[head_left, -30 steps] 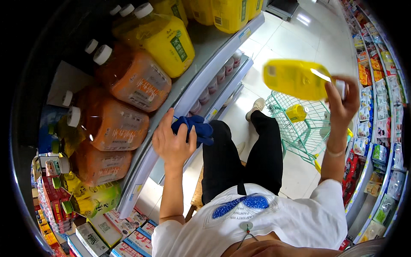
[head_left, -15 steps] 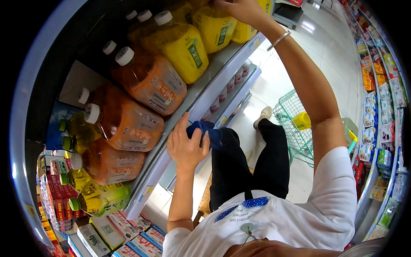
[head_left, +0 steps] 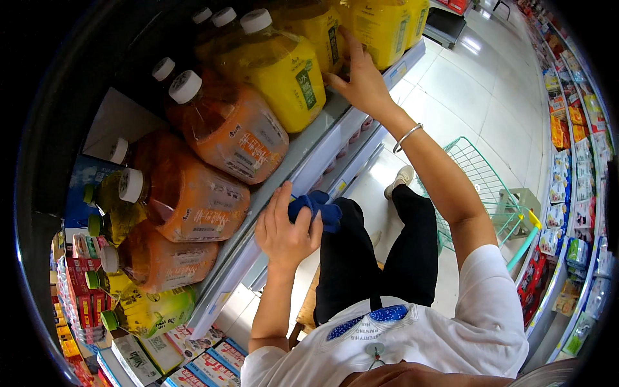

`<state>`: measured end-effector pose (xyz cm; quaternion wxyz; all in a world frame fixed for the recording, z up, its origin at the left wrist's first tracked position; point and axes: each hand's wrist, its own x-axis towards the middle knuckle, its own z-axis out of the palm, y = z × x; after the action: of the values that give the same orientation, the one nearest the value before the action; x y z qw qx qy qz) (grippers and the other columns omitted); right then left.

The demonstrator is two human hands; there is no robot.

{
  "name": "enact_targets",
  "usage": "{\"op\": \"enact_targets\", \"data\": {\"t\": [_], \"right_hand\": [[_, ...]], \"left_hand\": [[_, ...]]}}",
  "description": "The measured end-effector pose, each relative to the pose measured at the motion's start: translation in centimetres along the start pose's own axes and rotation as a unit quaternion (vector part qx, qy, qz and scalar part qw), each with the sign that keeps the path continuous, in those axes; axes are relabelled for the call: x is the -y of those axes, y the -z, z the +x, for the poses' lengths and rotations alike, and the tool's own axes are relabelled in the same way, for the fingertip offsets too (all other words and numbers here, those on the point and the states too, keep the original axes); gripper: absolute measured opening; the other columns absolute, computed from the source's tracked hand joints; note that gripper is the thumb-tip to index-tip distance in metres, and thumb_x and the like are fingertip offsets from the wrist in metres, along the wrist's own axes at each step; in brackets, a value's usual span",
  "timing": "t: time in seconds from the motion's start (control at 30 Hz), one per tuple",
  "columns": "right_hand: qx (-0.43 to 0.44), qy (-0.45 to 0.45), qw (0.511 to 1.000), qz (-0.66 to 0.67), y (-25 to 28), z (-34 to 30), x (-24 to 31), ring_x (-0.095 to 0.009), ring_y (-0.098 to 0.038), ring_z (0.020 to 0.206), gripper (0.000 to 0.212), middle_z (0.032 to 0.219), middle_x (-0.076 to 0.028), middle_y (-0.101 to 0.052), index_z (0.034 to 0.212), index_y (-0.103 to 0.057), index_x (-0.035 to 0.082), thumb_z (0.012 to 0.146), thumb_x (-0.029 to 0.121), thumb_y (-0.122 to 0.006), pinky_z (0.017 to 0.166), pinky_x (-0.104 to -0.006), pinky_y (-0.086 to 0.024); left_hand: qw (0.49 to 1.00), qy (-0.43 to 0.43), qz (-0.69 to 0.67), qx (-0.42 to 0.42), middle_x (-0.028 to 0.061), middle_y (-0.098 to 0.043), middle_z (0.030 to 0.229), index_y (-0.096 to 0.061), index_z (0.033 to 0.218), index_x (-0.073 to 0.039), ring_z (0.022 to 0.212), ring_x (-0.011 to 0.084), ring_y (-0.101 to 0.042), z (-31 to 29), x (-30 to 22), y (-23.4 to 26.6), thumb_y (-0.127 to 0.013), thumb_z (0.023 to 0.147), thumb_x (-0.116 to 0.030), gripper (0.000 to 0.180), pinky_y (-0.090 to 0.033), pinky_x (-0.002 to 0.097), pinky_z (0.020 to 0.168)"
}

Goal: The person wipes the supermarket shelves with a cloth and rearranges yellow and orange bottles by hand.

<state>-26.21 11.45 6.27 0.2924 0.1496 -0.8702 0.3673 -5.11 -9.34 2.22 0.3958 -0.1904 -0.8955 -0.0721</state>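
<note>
On my feed's near left, green-capped bottles (head_left: 158, 309) stand beside the orange-drink jugs (head_left: 242, 142) with white caps, lined along the shelf lip (head_left: 332, 138). Right of the jugs, the left hand (head_left: 287, 235) rests at that lip, its fingers curled, with a bunched dark-blue cloth (head_left: 316, 209) held between thumb and fingers. Farther along, a yellow-drink jug (head_left: 284, 80) stands at the front, with more yellow jugs (head_left: 380, 32) beyond it. Between these, the right hand (head_left: 364, 80) has its fingers spread, touching the nearer yellow jug (head_left: 319, 32) at its side without closing around it. I judge the handling of this row to be partway: its jugs are on the shelf, this one not yet gripped; how many remain to be handled, I cannot tell. At far right stands a green wire cart (head_left: 523, 248).
</note>
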Motion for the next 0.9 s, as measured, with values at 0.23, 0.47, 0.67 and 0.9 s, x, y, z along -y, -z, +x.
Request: {"op": "enact_targets", "data": {"t": [0.23,0.47,0.67,0.9], "right_hand": [[-0.008,0.003,1.0,-0.008,-2.8,2.5,-1.3,-0.047,-0.057,0.103,0.082,0.115,-0.034,-0.055,0.146,-0.022,0.013,0.081,0.017,-0.072,0.085,-0.0467,-0.05],[0.035,0.052,0.998,0.002,-7.4,4.8,-3.9,-0.048,-0.056,0.106,0.081,0.124,-0.032,-0.052,0.151,-0.016,0.008,0.086,0.026,-0.062,0.091,-0.0489,-0.048],[0.031,0.067,0.997,0.039,2.0,-1.7,0.6,-0.036,-0.059,0.106,0.033,0.115,-0.017,-0.06,0.12,-0.059,0.008,0.088,0.018,-0.058,0.089,-0.0428,-0.048],[0.011,-0.172,0.985,-0.034,8.5,-25.5,-8.7,-0.031,-0.06,0.096,0.012,0.098,-0.011,-0.062,0.095,-0.066,0.008,0.086,0.013,-0.06,0.084,-0.0387,-0.048]], "left_hand": [[1.0,-0.002,0.013,-0.012,0.0149,-0.062,0.124,-0.06,0.064,-0.013,0.105,0.0278,-0.059,-0.4,-0.2,-0.4,-0.07,0.073,-0.028,0.02,-0.036,0.0327,0.086],[1.0,-0.009,0.025,-0.014,0.0146,-0.063,0.123,-0.061,0.065,-0.013,0.103,0.028,-0.059,0.1,0.0,-0.4,-0.07,0.072,-0.03,0.021,-0.036,0.0334,0.086],[0.999,-0.009,0.046,-0.009,0.0156,-0.063,0.121,-0.06,0.064,-0.012,0.099,0.029,-0.059,0.4,-0.2,-0.3,-0.069,0.074,-0.031,0.023,-0.037,0.0351,0.085],[0.992,-0.061,0.105,-0.036,0.0164,-0.065,0.12,-0.057,0.064,-0.012,0.094,0.03,-0.06,-0.6,-0.1,-1.0,-0.064,0.083,-0.038,0.033,-0.04,0.0376,0.074]]}}
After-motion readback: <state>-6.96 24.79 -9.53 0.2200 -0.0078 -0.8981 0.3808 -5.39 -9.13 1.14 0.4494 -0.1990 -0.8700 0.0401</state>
